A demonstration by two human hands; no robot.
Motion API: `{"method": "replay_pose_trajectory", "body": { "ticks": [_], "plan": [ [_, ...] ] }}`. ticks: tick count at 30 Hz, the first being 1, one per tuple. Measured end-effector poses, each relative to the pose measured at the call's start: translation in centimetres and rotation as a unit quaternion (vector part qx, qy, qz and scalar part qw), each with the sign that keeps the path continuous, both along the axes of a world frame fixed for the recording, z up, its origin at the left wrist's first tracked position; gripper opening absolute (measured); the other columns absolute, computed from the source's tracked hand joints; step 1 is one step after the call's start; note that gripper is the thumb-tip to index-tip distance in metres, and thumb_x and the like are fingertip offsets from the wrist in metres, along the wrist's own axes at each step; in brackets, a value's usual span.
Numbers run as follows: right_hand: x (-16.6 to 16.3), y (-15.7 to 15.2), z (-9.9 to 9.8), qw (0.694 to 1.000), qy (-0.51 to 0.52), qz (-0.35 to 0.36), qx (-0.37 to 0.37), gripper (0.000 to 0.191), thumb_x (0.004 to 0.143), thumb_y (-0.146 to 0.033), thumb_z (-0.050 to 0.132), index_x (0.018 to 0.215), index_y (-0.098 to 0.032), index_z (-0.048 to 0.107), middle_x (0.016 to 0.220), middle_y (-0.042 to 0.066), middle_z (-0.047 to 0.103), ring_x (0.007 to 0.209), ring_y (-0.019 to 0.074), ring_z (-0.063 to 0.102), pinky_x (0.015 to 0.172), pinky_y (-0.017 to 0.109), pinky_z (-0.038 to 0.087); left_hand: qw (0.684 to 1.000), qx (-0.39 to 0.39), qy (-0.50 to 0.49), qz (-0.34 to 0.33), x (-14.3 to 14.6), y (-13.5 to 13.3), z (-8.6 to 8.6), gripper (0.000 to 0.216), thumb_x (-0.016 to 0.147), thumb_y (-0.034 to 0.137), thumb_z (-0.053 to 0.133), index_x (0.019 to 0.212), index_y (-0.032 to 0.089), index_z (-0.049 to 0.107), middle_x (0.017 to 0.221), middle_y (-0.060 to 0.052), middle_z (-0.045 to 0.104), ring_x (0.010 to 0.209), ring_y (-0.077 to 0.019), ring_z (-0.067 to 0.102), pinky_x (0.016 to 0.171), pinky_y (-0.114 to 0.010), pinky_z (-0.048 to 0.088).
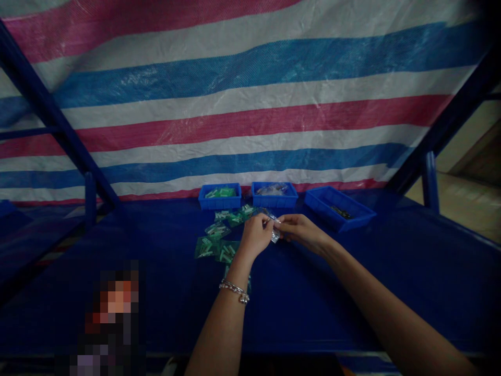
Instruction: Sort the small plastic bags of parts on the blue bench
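Both hands meet over the middle of the blue table, pinching a small clear plastic bag (275,236) between them. My left hand (256,232) has its fingers closed on the bag's left side. From the right, my right hand (300,228) grips the bag's other edge with thumb and fingertips. What the bag contains is too small to make out. Left of my hands lie several green-tinted packets (227,253) with pale stick-like pieces inside, some partly hidden behind my left hand and forearm.
At the back stand a blue bin of green packets (219,203), a blue bin of clear bags (274,201) and an angled blue bin with dark small parts (356,225). A striped tarp (250,125) hangs behind. Blue frame posts (91,198) flank the table (164,292). A pixelated patch covers the lower left.
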State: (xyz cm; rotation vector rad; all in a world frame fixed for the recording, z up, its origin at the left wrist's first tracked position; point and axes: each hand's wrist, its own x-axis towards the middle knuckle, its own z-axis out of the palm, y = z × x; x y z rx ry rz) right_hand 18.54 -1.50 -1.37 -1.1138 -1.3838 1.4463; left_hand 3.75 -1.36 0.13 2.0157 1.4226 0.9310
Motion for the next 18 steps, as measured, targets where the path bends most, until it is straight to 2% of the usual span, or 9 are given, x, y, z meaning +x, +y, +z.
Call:
{"method": "replay_pose_trajectory", "body": {
  "ticks": [11,18],
  "plan": [
    [0.31,0.22,-0.19,1.000,0.004,-0.006,0.024,0.031,0.060,-0.041,0.071,0.070,-0.014,0.059,0.061,0.000,0.053,0.054,0.0082,0.045,0.045,0.021,0.027,0.999,-0.002,-0.031,-0.026,-0.04,0.01,-0.19,0.016,0.076,0.023,0.048,0.081,0.013,0.059,0.084,-0.006,0.065,0.075,-0.0141,0.059,0.071,-0.025,0.045],
    [0.49,0.46,-0.47,0.999,0.000,-0.016,0.032,0.033,0.059,-0.044,0.071,0.070,-0.014,0.060,0.059,0.000,0.053,0.050,0.0072,0.042,0.044,0.022,0.026,0.999,-0.002,-0.038,-0.030,-0.13,-0.09,0.09,0.015,0.076,0.023,0.048,0.080,0.014,0.060,0.078,-0.004,0.064,0.070,-0.0130,0.058,0.067,-0.023,0.043]
  ]
}}
